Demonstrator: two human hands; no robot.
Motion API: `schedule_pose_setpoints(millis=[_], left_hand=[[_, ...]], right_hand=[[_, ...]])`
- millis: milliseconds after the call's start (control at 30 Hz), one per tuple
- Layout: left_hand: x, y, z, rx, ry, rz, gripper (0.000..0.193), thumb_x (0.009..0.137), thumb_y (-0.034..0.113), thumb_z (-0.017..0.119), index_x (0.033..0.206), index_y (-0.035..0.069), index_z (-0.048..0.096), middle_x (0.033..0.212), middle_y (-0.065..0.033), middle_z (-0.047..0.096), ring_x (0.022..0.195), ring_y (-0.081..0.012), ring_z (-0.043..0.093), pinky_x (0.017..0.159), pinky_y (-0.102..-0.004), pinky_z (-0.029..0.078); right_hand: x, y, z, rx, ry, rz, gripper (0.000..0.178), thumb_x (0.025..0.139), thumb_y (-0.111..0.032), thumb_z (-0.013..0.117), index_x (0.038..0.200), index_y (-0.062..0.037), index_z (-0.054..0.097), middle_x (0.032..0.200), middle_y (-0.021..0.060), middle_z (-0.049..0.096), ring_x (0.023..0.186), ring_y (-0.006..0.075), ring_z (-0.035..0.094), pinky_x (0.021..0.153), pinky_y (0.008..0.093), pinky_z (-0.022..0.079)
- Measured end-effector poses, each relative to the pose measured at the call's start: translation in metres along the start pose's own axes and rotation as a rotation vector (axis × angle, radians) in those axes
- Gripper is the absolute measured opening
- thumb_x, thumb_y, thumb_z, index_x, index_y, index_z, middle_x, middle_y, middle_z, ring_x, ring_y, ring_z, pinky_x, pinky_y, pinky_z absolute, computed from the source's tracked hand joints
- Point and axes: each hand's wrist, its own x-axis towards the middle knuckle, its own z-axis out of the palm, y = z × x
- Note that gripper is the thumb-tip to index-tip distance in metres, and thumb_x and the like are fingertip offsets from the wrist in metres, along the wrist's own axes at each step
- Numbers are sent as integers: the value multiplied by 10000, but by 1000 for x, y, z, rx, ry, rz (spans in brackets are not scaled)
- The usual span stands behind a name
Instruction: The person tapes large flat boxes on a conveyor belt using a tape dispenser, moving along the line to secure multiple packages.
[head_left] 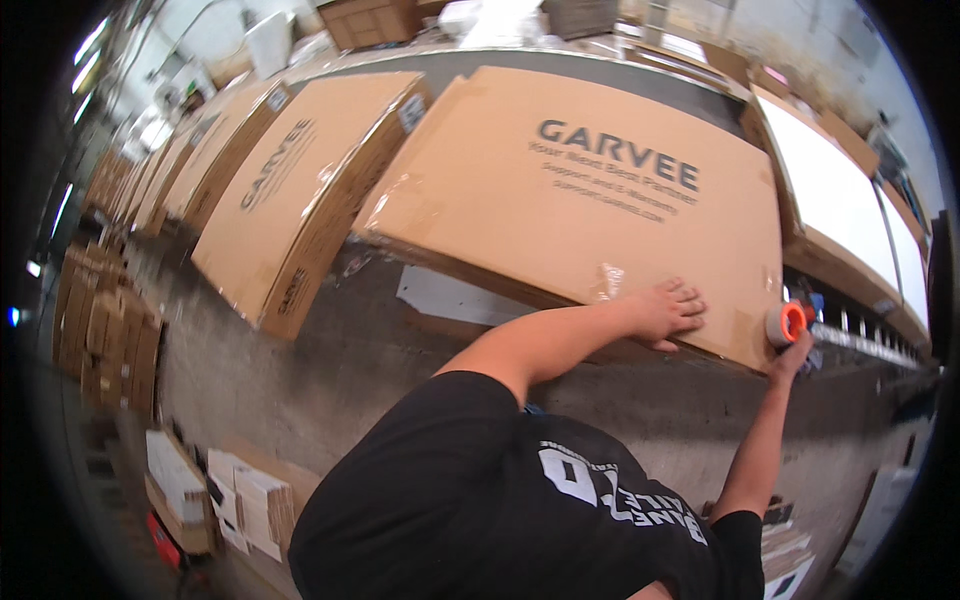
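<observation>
A large flat cardboard box (460, 150) lies before me with dark printing on its top and clear tape around its edges. My left hand (668, 312) rests on its near edge, the fingers stretched out flat and holding nothing. At the box's near right corner my right hand (792, 357) is closed around a tape dispenser (786, 324). Its roll has a bright orange core, and a blue part shows beyond it. The palm and part of the grip are hidden. The tape roll is close against the side of the box.
More flat boxes (310, 160) line up to the left. On the right, white panels (830, 190) lie in open cartons beside a roller conveyor (865, 338). A white board (455, 296) sits below the box. Stacked cartons (110, 330) stand at far left, and white pieces (250, 500) behind me at lower left.
</observation>
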Motion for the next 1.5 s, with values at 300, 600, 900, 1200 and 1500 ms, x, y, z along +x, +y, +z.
schedule_pose_setpoints(millis=[300,600,900,1200,1500], left_hand=[[-15,3,1,22,69,-28,721,782,473,732,1369,110,521,1489,-100,448,1413,-285,364,1153,-498,270],[-78,-25,-26,-54,130,-100,773,687,478,811,1301,80,561,1444,-108,486,1399,-295,384,1135,-443,304],[-81,-23,-23,12,162,-108,754,653,473,825,1252,79,591,1401,-113,518,1342,-291,444,1104,-436,336],[-82,-21,-23,47,194,-107,723,666,469,818,1232,77,598,1374,-112,535,1317,-284,463,1090,-425,348],[-82,-17,-26,98,193,-100,708,692,488,799,1236,82,599,1390,-115,526,1353,-292,439,1108,-430,335]], right_hand=[[32,0,-44,-184,130,-167,604,951,-410,532,1354,30,442,1295,183,545,1104,298,600,943,409,495],[24,5,-43,-388,312,-406,730,930,-361,642,1445,59,341,1400,208,471,1220,291,531,1020,401,447],[-9,6,-19,-543,416,-471,701,933,-238,634,1466,68,297,1472,236,391,1303,315,457,1098,400,369],[-23,-6,-5,-465,369,-574,689,919,-207,644,1453,73,311,1449,234,415,1291,311,470,1100,396,365],[-28,-12,-4,-432,428,-501,680,917,-207,640,1437,84,313,1441,237,421,1280,306,481,1084,401,380]])
